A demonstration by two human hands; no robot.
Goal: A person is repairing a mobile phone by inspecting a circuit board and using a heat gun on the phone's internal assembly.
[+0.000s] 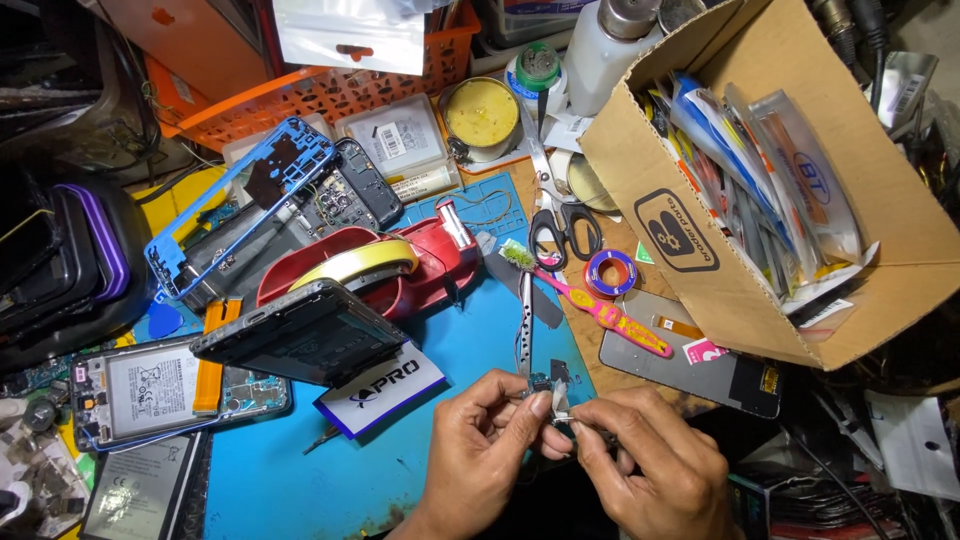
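Note:
My left hand [480,450] and my right hand [650,460] meet at the lower middle of the head view, over the edge of a blue work mat [420,460]. Between their fingertips they pinch a tiny dark phone part [548,383] with a short flex strip. Steel tweezers [525,325] stand up from my left fingers beside that part. A dark phone frame [300,335] leans tilted just left of my hands, resting on a red tape dispenser [400,265].
An open phone with its battery [150,390] lies at the left. A blue phone frame [240,200] sits farther back. Scissors [562,225], a pink toothbrush [600,310], a solder-wick spool [609,272] and an open cardboard box [700,200] of packets crowd the right.

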